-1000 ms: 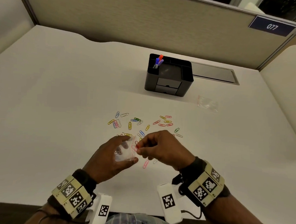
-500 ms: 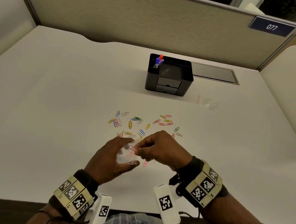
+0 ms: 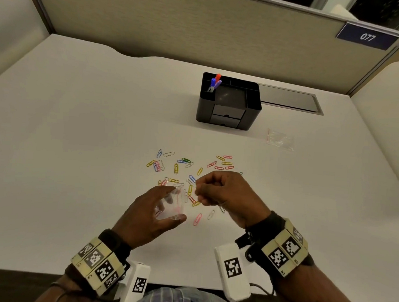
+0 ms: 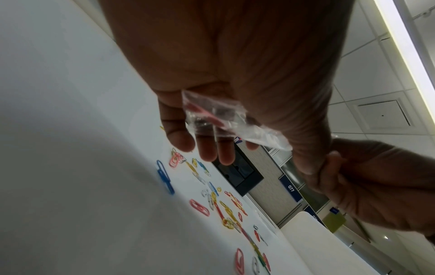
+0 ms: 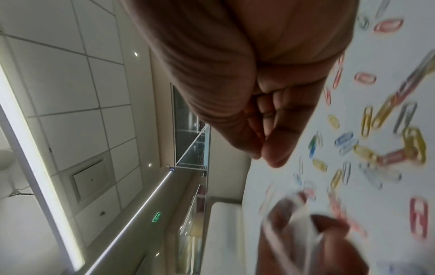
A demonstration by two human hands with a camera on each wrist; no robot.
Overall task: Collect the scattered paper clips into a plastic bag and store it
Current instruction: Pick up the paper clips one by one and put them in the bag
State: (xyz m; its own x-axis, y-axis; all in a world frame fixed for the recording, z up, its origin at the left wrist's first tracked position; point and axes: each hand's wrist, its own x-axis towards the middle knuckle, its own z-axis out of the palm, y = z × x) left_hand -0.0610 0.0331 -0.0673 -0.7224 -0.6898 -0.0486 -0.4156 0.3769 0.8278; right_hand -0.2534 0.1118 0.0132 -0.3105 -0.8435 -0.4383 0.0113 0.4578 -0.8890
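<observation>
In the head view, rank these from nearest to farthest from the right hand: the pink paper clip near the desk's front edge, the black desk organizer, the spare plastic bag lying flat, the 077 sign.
1. Pink paper clip, just below-left of the right hand.
2. Black desk organizer, straight behind.
3. Spare plastic bag, behind and to the right; too close to the organizer to rank surely.
4. 077 sign, on the far partition.
</observation>
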